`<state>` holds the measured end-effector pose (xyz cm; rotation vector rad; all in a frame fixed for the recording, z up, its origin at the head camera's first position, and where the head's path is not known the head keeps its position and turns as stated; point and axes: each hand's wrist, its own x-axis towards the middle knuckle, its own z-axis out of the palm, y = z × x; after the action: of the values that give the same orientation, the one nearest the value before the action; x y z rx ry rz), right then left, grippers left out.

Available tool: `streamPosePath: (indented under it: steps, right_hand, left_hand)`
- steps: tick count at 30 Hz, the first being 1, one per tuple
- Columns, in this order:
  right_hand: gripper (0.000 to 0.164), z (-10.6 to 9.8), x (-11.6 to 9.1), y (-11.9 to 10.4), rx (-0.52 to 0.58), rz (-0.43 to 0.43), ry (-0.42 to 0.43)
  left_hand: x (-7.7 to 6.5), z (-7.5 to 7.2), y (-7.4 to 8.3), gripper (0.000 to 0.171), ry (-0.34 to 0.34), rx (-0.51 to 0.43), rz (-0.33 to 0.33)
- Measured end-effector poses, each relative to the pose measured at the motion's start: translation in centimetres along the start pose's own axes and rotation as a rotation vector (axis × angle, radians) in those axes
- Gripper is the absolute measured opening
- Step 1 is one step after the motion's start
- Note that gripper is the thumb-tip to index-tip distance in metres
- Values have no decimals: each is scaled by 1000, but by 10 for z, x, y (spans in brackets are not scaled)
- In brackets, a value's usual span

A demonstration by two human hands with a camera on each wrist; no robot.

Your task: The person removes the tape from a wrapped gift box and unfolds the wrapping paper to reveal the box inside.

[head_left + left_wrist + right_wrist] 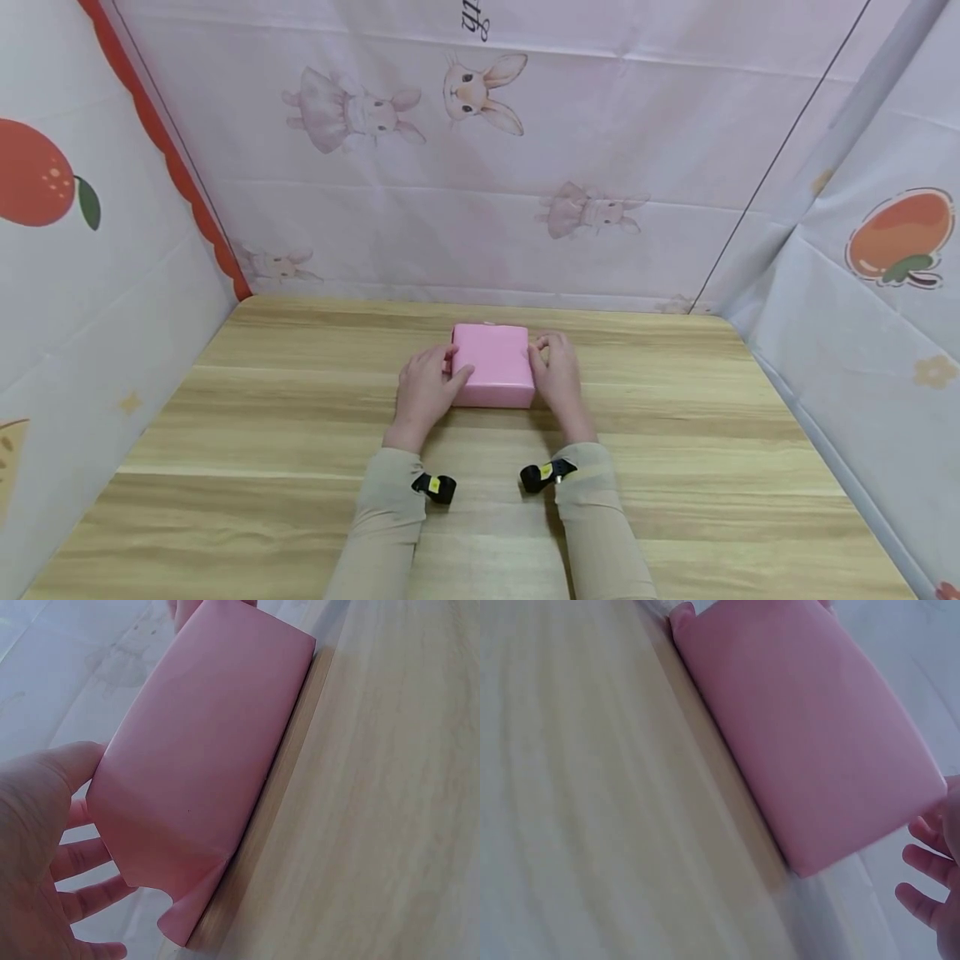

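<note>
A small box wrapped in smooth pink paper [492, 357] sits flat on the wooden table between both hands. At its left end, the left hand [424, 392] holds the box, thumb on the near top edge and fingers spread along the side. In the left wrist view a loose paper flap [192, 906] sticks out low at that end. The right hand [558, 375] holds the opposite end with thumb and forefinger by the corner, while its other fingers [926, 864] stand apart from the paper. The right end looks neatly closed. What lies inside the paper is hidden.
The wood-grain tabletop [225, 467] spreads around the box. Behind it hangs a pale cloth with rabbit prints [480, 150], and fruit-printed cloths [885, 333] line both sides. Small black wrist cameras [442, 488] are strapped over beige sleeves.
</note>
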<state>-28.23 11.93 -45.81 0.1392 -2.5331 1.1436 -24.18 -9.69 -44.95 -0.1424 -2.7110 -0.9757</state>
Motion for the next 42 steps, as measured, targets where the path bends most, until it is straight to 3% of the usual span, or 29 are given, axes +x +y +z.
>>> streamPosePath:
  steps: [6, 12, 16, 23, 31, 42]
  right_hand:
    - [16, -8, 0, 6, 38, 41, 38]
    - [28, -11, 1, 5, 100, -56, 7]
    - [21, -10, 1, 4, 93, -83, -34]
    - [12, -7, 2, 3, 87, -127, 19]
    - [11, -7, 3, 5, 62, -49, 74]
    - [12, -9, 2, 11, 77, 43, 71]
  left_hand:
    - [0, 1, 0, 54, 1, 0, -3]
    - [0, 1, 1, 54, 6, -2, -3]
    - [0, 1, 1, 54, -5, -2, -11]
    - [1, 2, 1, 54, -10, -21, -23]
    - [1, 1, 1, 55, -16, -31, -30]
    - [2, 3, -1, 54, -10, -49, -34]
